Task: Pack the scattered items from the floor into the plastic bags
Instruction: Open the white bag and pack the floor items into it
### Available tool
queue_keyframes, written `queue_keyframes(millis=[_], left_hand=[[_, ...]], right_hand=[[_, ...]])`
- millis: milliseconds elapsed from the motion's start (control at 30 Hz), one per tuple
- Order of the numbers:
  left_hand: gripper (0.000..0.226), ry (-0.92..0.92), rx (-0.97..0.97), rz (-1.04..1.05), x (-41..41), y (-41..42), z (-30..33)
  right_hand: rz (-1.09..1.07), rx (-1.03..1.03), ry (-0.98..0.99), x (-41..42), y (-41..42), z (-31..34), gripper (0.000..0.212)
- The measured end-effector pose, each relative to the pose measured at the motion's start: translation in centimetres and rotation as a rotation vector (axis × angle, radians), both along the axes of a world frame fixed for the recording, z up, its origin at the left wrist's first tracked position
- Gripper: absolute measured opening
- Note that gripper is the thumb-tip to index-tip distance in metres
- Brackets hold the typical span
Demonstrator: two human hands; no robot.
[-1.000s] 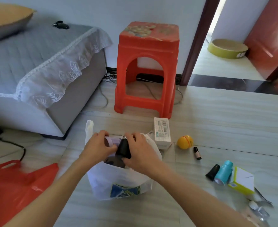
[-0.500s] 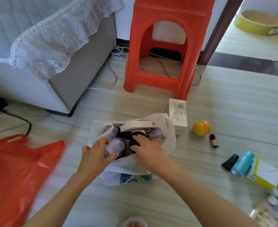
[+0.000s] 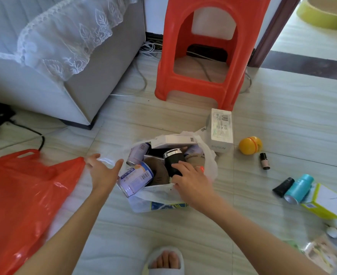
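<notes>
A white plastic bag (image 3: 159, 196) stands open on the floor, holding purple cans (image 3: 135, 178), a flat white box (image 3: 173, 140) and a black bottle (image 3: 172, 158). My right hand (image 3: 191, 180) reaches into the bag, its fingers curled over the bottle's lower end. My left hand (image 3: 104, 170) hovers spread beside the bag's left handle, holding nothing. A red plastic bag (image 3: 24, 195) lies at the left. Loose on the floor at the right are a white carton (image 3: 222, 130), a yellow ball (image 3: 250, 145), a small bottle (image 3: 264, 160), a black tube (image 3: 283, 187), a teal can (image 3: 299, 188) and a yellow-and-white box (image 3: 322, 203).
A red plastic stool (image 3: 203, 56) stands behind the bag, with cables under it. A grey sofa (image 3: 44, 66) with a lace cover fills the upper left. A clear packet (image 3: 322, 253) lies at the lower right. My slippered foot (image 3: 165, 261) is at the bottom edge.
My left hand has let go of the purple can and pulled out to the left, now spread. My right hand has pushed the black bottle down into the bag. The view tilted down.
</notes>
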State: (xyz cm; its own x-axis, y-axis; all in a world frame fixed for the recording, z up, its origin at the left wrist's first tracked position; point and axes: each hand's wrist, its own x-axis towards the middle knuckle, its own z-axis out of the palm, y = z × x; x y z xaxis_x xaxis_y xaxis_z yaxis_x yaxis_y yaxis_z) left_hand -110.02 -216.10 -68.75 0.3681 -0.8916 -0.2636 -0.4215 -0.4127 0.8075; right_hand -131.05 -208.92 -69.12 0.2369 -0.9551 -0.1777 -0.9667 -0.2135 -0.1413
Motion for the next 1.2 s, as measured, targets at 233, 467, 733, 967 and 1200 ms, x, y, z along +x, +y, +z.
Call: queue_keyframes(millis=[233,467,733,967,1200], left_hand=[[0.074,0.786,0.663,0.363,2.5,2.2,-3.2],[0.042,0.747,0.538,0.274,1.1,3.7,-3.9],[0.019,0.472,0.280,0.227,-0.4,2.9,-1.5],[0.016,0.112,-0.048,-0.013,0.2,1.0,4.1],[0.020,-0.139,-0.177,-0.201,-0.1,2.3,6.8]], right_hand=[[0.019,-0.119,-0.061,0.2,0.8,-0.8,0.026],[0.042,-0.125,-0.115,0.5,1.9,-1.2,0.013],[0.069,-0.079,0.106,2.4,2.7,-1.1,0.024],[0.043,0.025,-0.237,0.9,2.5,1.5,0.027],[0.116,-0.217,-0.064,0.8,3.4,2.7,0.009]])
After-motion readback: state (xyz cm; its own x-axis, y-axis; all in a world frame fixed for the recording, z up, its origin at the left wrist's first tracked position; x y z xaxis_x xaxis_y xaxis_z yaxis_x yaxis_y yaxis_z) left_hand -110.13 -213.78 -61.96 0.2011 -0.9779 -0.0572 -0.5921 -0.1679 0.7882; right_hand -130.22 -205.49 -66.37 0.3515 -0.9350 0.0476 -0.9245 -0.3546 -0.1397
